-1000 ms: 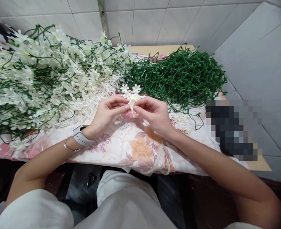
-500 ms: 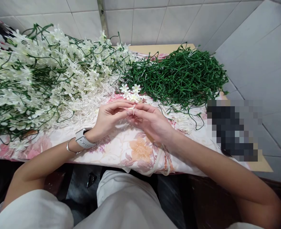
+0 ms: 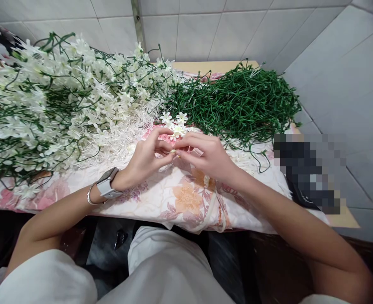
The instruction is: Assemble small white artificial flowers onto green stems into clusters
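- Head view: left hand [image 3: 146, 156] and right hand [image 3: 210, 158] meet over the cloth; both grips closed at thumb and fingers, pinching one bud [image 3: 173, 151]; the bud lies between the fingertips, mostly hidden, too small to tell its exact form.
- Left index finger arched above the pinch; right fingers curled over from the other side; wrists low, near the cloth.
- Handling, judged: light fingertip pressure should serve best, since thin petals would likely crease under a hard squeeze; hold close to the base, with one hand steadying and the other making small turns; keeping both thumbs low would leave the bud in sight.
- Risk, judged: so small a part could slip, and be hard to pick out against the pale print.
- Blossoms [image 3: 174, 124]: just beyond the fingers; white, open, pointed petals, yellowish centres; smooth look.
- Flower heap [image 3: 78, 97]: on the left; white petals tangled with curved green stalks; loose, airy.
- Strands [image 3: 126, 131]: fine, whitish, bristly; along the near side of the flower heap.
- Stems [image 3: 237, 103]: on the right; dark green, wiry, knotted into a dense mound; plastic, it seems.
- Cloth [image 3: 186, 202]: soft, creased; orange and pink floral print.
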The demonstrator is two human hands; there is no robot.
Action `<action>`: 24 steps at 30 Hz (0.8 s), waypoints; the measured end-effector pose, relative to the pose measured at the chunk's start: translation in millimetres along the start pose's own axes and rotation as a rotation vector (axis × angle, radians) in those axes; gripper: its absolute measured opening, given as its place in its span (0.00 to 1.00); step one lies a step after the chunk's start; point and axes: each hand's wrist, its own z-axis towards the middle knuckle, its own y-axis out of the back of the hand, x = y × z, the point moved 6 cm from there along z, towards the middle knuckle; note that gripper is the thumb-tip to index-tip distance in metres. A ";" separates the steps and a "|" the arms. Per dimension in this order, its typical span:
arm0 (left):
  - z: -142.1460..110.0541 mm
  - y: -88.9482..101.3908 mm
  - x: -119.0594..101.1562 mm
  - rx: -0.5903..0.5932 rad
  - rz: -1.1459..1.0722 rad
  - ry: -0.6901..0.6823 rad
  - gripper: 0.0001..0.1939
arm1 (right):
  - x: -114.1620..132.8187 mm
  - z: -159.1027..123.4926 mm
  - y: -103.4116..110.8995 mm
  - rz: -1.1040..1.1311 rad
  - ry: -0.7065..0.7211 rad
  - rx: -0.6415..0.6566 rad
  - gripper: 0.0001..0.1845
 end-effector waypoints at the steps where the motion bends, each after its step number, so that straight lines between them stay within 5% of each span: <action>1: 0.1 -0.3 -0.4 0.006 0.004 -0.001 0.23 | -1.7 0.1 -1.2 0.024 -0.020 0.011 0.05; 10: 8.4 -4.4 3.2 0.100 -0.309 0.182 0.11 | -24.1 -3.5 2.9 0.530 -0.320 -0.225 0.05; 24: 2.0 -6.0 9.0 0.077 -0.370 0.193 0.07 | -24.2 -7.3 -10.2 0.715 -0.333 -0.162 0.09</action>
